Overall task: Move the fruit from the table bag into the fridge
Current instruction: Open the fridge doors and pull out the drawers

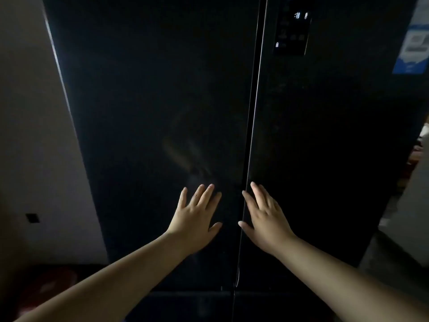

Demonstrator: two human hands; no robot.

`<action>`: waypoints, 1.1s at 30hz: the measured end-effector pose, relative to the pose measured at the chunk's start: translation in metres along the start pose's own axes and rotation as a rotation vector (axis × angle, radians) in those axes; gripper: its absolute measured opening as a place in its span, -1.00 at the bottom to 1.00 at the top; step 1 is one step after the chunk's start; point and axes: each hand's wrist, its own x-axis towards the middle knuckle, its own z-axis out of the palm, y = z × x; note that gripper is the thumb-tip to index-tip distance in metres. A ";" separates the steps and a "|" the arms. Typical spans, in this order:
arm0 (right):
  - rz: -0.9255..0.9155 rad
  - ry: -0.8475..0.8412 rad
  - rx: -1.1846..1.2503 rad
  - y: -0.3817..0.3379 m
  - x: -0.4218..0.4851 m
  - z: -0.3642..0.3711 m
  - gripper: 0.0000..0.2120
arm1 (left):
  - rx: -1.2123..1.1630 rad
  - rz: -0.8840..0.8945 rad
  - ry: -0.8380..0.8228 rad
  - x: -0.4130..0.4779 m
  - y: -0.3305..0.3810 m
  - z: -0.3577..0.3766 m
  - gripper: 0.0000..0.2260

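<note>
We had left hand (197, 216) and right hand (267, 217) spread flat either side of the fridge (162, 89) seam, doors shut, no fruit held; probably the door step, next likely hooking an edge open.

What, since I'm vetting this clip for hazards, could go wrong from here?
1. The right hand lies with thumb and forefinger at the seam between the fridge doors; a moving door might pinch them.
2. The left hand and the right are both empty, no fruit visible; the doors may be shut with fruit left out.
</note>
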 end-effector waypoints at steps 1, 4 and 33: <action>-0.002 0.025 -0.010 -0.001 0.004 0.008 -0.27 | 0.034 0.031 0.058 0.004 -0.003 0.008 -0.36; 0.014 0.129 -0.019 0.003 0.014 0.034 -0.24 | 0.098 0.090 0.171 0.016 -0.011 0.038 -0.35; 1.364 -0.030 1.806 -0.009 -0.041 0.249 -0.65 | -1.537 -0.986 -0.324 -0.079 0.037 0.255 -0.56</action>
